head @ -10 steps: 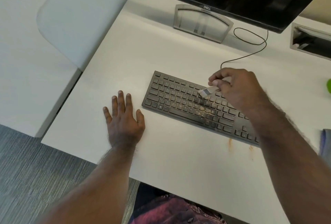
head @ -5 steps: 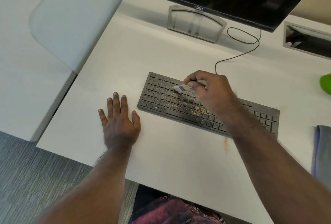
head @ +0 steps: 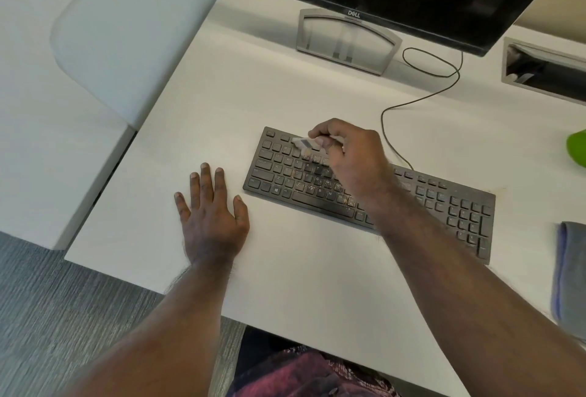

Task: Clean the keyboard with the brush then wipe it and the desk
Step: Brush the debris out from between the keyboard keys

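Brushing seems under way: the right hand [head: 352,155] pinches a small pale plastic brush [head: 303,144] over the upper-left keys of the black keyboard [head: 364,193], left hand [head: 211,216] flat just left of it, so next sweep rightward.

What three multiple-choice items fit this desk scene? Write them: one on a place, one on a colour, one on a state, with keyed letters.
1. Where does the folded grey cloth lie?
A. at the desk's right edge
B. on the keyboard
C. under the monitor

2. What colour is the flat plastic keyboard?
A. white
B. black
C. green

3. What is the left hand doing?
A. gripping the cloth
B. lifting the keyboard
C. resting flat on the white desk

Key: 1 A, the cloth sits right of the keyboard; 2 B, its keys and frame are black; 3 C, its fingers lie straight on the desk while the right hand holds the small pale brush over the upper-left keys.
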{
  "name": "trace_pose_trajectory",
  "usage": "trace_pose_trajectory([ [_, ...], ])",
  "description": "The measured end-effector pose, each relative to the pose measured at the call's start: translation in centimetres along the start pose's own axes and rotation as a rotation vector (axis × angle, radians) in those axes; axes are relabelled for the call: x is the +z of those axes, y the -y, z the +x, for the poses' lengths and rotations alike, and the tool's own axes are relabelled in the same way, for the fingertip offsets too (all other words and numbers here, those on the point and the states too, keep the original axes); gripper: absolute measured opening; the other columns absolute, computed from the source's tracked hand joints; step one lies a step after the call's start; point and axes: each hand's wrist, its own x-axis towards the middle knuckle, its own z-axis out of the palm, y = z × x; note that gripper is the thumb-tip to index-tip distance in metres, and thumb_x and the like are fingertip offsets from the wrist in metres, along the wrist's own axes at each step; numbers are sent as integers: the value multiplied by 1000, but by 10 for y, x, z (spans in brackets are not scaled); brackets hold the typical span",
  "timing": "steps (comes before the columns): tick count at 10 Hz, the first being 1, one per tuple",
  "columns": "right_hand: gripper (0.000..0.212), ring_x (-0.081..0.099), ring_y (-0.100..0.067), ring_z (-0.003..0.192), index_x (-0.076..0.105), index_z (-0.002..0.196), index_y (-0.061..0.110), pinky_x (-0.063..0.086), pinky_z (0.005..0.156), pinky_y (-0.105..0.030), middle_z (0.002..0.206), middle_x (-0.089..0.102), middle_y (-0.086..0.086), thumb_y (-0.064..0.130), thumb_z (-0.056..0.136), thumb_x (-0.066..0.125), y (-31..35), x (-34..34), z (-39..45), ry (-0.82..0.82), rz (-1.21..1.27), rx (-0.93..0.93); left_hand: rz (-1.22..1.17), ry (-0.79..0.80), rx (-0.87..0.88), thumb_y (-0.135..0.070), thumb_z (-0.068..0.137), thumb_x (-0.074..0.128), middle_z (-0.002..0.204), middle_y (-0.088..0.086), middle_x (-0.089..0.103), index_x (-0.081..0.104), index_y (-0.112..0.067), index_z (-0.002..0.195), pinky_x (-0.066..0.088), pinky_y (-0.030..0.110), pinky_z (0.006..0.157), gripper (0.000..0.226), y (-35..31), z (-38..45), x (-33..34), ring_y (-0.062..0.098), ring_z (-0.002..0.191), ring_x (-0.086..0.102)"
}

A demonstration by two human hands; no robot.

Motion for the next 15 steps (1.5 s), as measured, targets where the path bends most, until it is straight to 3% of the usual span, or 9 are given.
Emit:
trace_pose_trajectory([
  [1,14,60,8,71,73,101,22,44,61,-5,91,70,16,16,95,62,-6,-5,2,-65,74,15,-4,-3,1,-46,95,24,172,2,7,21,-18,163,2,53,127,74,-1,0,0,24,158,6],
  [3,14,59,4,60,72,100,24,45,52,-12,84,68,18,18,96,62,-13,2,-4,-21,38,16,-4,-7,2,-45,95,27,172,3,9,22,-17,163,2,53,127,73,-1,-1,0,24,158,7],
  [4,14,56,11,58,73,102,19,39,52,-5,82,66,18,14,96,60,-11,-1,-3,-93,59,19,3,-4,7,-45,96,25,172,3,7,20,-17,163,2,54,127,73,0,0,0,23,158,5],
  [6,13,57,6,59,73,100,21,38,48,-8,80,65,19,15,96,62,-12,-4,-12,-30,1,1,11,6,8,-46,96,25,172,3,7,18,-17,163,2,54,127,73,0,0,0,24,159,5],
  [7,13,63,5,79,73,99,22,46,63,-6,90,70,16,15,95,63,-14,-16,-10,-122,64,15,17,7,7,-46,96,24,172,2,5,17,-18,163,2,53,127,74,1,0,0,23,159,4],
  [9,15,50,-5,51,72,95,32,42,47,-19,80,68,21,21,95,63,-23,-26,-20,46,-85,26,9,7,6,-46,96,25,172,2,6,18,-18,163,2,54,127,74,0,0,1,23,159,4],
  [12,16,50,-1,48,71,90,34,36,45,-12,78,68,15,21,95,63,-24,-47,-25,32,-100,76,15,14,7,-46,96,25,172,2,4,17,-18,164,2,54,127,74,2,-1,0,22,159,2],
  [13,21,53,0,50,68,87,40,41,47,-15,81,68,16,22,95,63,-28,-49,-30,58,-150,101,11,10,5,-46,96,26,172,2,6,19,-18,163,2,54,127,73,1,0,-1,23,159,3],
  [15,17,65,-9,72,73,85,30,44,56,-16,82,70,12,19,94,64,-48,-88,-37,-29,-184,259,13,17,6,-45,96,26,172,2,5,18,-18,163,0,53,127,73,1,0,-1,23,159,2],
])
